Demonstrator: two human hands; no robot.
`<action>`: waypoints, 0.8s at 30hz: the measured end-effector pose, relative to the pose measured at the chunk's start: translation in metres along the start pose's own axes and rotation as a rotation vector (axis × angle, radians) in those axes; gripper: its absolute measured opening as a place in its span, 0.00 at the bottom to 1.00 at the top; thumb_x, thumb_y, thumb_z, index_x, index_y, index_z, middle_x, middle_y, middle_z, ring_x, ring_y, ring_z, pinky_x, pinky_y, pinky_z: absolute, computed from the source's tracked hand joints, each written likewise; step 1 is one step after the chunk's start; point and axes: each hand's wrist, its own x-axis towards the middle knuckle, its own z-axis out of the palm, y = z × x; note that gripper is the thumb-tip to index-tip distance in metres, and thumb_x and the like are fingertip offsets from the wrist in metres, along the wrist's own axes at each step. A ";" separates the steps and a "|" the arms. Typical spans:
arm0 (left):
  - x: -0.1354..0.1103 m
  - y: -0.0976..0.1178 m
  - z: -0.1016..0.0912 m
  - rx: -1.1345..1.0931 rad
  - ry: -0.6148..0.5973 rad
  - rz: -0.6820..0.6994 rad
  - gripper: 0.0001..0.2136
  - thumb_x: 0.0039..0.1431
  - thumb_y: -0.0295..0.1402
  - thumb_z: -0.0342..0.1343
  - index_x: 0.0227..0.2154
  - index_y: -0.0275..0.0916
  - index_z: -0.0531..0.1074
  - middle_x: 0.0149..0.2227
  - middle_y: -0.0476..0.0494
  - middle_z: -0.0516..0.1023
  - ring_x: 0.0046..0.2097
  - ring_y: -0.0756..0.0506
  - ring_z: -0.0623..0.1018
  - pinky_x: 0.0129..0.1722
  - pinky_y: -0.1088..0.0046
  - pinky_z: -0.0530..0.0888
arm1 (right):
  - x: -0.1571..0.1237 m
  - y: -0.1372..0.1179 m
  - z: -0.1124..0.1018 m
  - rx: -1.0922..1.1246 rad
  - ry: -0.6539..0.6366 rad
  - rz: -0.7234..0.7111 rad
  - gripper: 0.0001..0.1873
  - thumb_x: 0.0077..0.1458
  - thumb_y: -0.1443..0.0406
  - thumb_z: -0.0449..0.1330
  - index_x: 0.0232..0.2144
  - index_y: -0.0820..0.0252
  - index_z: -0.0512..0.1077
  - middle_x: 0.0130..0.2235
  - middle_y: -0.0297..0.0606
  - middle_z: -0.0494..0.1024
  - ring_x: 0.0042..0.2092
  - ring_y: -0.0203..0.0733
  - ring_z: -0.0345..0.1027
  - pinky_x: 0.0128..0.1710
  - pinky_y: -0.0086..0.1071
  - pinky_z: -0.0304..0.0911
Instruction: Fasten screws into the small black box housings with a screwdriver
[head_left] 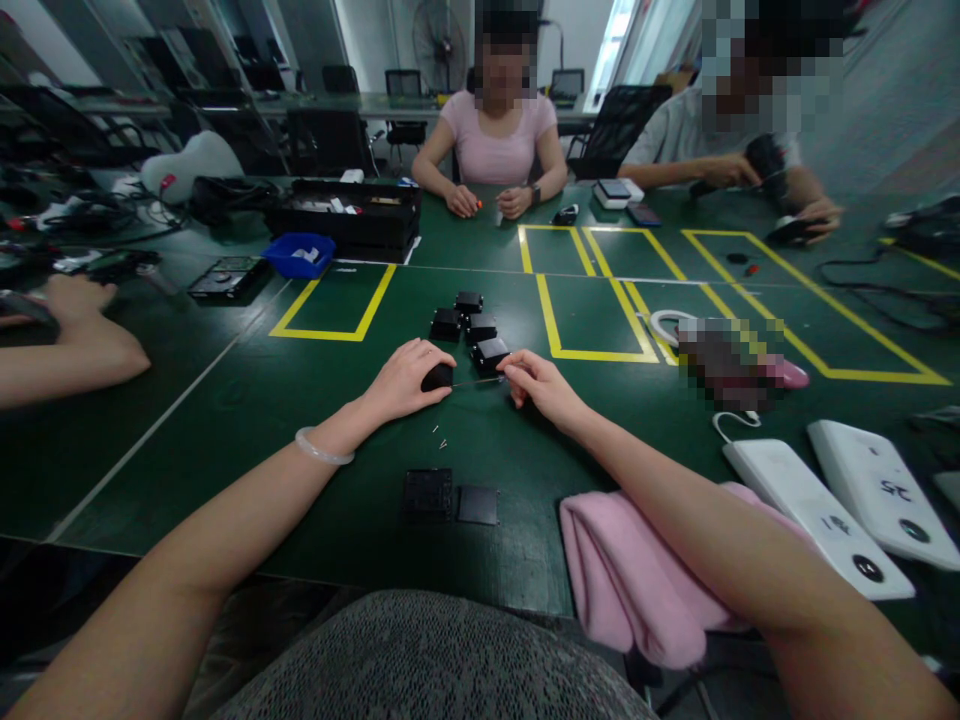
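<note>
My left hand (405,380) is closed round the bulbous black handle of a screwdriver (438,377), whose thin metal shaft lies level and points right. At the far end of that shaft, the fingers of my right hand (541,385) are pinched together at the tip; whether a screw is between them is too small to tell. Just beyond my hands sits a cluster of several small black boxes (491,354). Closer to me lie a few tiny screws (442,444), an open black case half (427,496) and a flat black cover (478,505).
A pink cloth (630,570) and white power banks (817,510) lie at the right. Yellow tape (600,355) marks the green table. A blue tray (300,256) and black bin (375,225) stand back left. Co-workers sit opposite; another person's arm (67,350) rests at left.
</note>
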 end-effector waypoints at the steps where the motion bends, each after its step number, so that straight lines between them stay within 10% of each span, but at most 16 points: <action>1: 0.000 0.000 0.000 -0.001 0.002 0.002 0.14 0.62 0.34 0.62 0.49 0.39 0.73 0.49 0.40 0.79 0.52 0.37 0.76 0.59 0.51 0.71 | 0.000 0.000 0.001 0.017 -0.004 0.003 0.12 0.60 0.56 0.59 0.38 0.59 0.69 0.18 0.21 0.63 0.20 0.33 0.59 0.25 0.29 0.57; 24: 0.001 0.002 -0.003 -0.018 -0.033 -0.035 0.13 0.62 0.36 0.61 0.49 0.42 0.73 0.50 0.40 0.79 0.52 0.36 0.76 0.59 0.48 0.70 | 0.000 0.001 -0.003 -0.017 -0.009 0.001 0.09 0.62 0.59 0.59 0.40 0.58 0.69 0.18 0.22 0.66 0.21 0.33 0.61 0.26 0.29 0.57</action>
